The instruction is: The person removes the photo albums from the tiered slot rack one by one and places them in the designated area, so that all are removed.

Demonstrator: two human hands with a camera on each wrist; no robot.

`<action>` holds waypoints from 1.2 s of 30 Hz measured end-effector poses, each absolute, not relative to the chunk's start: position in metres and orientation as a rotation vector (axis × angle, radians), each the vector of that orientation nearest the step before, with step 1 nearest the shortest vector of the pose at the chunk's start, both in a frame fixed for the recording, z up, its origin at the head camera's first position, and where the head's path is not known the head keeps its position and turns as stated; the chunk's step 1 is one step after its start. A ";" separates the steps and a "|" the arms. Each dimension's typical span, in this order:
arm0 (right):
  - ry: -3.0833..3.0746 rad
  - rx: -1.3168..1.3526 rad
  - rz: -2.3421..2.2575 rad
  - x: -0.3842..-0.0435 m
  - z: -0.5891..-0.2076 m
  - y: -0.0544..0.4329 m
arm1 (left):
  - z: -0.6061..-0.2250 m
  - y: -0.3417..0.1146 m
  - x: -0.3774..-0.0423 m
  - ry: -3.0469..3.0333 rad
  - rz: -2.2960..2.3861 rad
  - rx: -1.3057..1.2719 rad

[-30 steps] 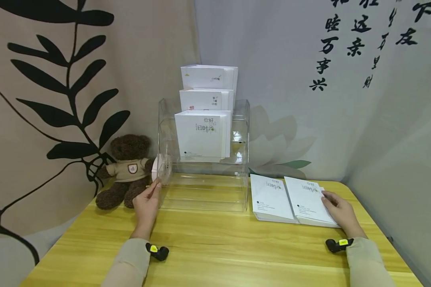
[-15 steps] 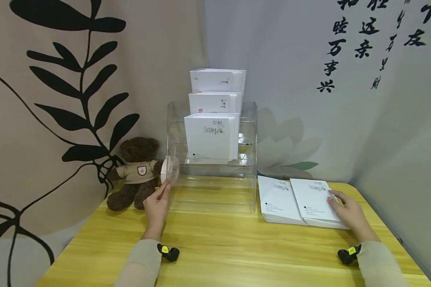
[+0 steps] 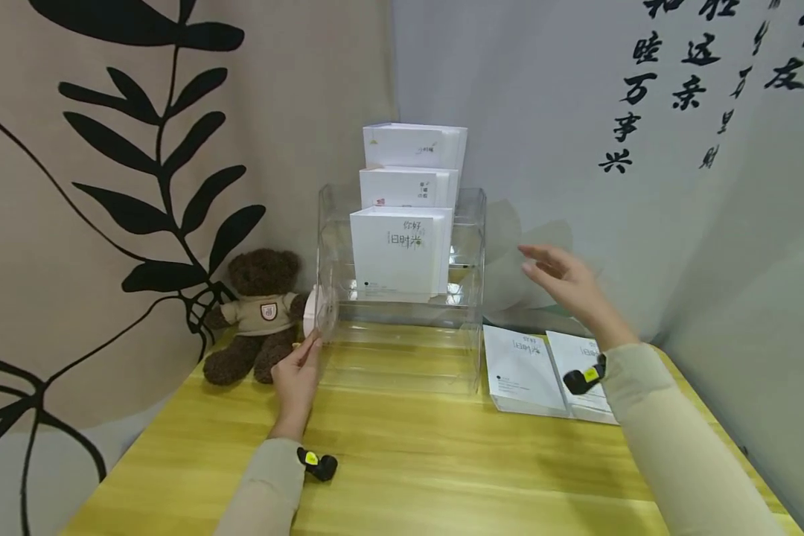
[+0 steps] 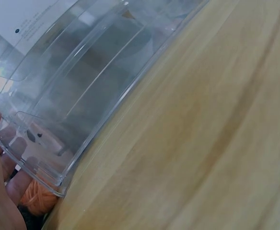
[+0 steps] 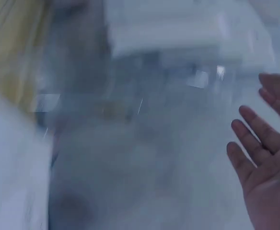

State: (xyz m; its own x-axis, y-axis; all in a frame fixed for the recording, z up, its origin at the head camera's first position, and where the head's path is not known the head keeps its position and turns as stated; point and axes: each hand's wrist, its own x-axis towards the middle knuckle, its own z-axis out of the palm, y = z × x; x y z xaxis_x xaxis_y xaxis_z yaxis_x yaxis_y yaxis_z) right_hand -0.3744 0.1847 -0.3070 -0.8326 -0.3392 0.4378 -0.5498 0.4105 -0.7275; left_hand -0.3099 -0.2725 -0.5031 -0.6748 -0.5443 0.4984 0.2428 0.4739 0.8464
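A clear plastic tiered rack stands on the table, with white booklets in its upper tiers, one behind another. The front booklet leans in a middle tier. My left hand pinches the rack's lower left edge; in the left wrist view the thumb and fingers lie on either side of the clear panel. My right hand is in the air to the right of the rack, fingers extended and holding nothing. Below it lie two side-by-side stacks of white booklets, the left stack and the partly covered right stack.
A brown teddy bear in a beige shirt sits left of the rack. Between them is a white round object. An orange yarn-like ball shows behind the rack. A printed curtain hangs behind the wooden table.
My right hand has lifted off the right booklet stack and moved up and left toward the rack. The left hand stays at the rack's edge. The head view has shifted slightly.
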 end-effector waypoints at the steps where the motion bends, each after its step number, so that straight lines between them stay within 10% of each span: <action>1: -2.413 0.837 1.424 -0.377 -0.296 0.167 | -0.502 -0.273 -0.310 -1.943 -1.277 0.248; 12: -2.258 0.951 1.552 -0.397 -0.239 0.065 | -0.499 -0.272 -0.313 -1.952 -1.314 0.247; 36: -2.201 0.859 1.691 -0.444 -0.303 0.014 | -0.503 -0.273 -0.312 -1.930 -1.284 0.245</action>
